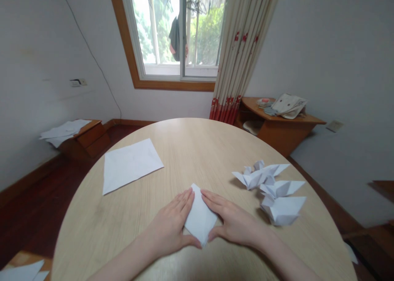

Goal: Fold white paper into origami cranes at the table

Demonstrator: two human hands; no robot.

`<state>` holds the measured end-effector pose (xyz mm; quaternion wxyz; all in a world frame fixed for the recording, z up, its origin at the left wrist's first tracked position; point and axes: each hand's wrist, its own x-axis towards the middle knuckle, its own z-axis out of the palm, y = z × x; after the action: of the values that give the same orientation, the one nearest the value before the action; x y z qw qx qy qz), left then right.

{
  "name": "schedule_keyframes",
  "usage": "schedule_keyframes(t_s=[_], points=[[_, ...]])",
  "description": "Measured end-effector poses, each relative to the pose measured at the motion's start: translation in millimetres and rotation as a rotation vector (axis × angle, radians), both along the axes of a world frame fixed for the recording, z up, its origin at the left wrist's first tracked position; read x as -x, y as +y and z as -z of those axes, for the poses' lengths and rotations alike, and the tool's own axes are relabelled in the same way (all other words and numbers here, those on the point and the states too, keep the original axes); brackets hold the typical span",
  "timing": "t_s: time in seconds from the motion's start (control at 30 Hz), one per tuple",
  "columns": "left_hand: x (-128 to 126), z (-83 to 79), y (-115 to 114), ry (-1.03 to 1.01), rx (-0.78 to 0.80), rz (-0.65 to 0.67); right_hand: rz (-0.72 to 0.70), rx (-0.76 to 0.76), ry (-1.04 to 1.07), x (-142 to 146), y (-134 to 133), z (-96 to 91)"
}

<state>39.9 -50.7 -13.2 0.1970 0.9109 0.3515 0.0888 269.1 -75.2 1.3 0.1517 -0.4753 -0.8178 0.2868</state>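
A small folded white paper (200, 219), kite-shaped with its point away from me, lies on the round wooden table (191, 149). My left hand (172, 227) lies flat along the paper's left edge, fingers stretched out and together, thumb at the near tip. My right hand (230, 221) mirrors it on the right edge, fingers flat, thumb at the near tip. Both hands press the paper down against the table; neither lifts it.
A flat stack of white sheets (131, 164) lies at the table's left. Several folded paper birds (271, 190) sit at the right. Beyond the table stand a low wooden cabinet with papers (76, 135), a corner shelf (277, 120), a curtain and a window.
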Motion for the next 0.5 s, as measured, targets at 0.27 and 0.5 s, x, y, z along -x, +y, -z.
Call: schedule_keyframes(t_s=[0.27,0.5], points=[[0.4,0.4,1.7,-0.092,-0.018,-0.008,0.011,-0.021,-0.018,1.3,0.6,-1.9],[-1.9,-6.4,0.1,-0.152,0.129,-0.07,0.02,-0.008,0.01,0.8,-1.9,-2.2]])
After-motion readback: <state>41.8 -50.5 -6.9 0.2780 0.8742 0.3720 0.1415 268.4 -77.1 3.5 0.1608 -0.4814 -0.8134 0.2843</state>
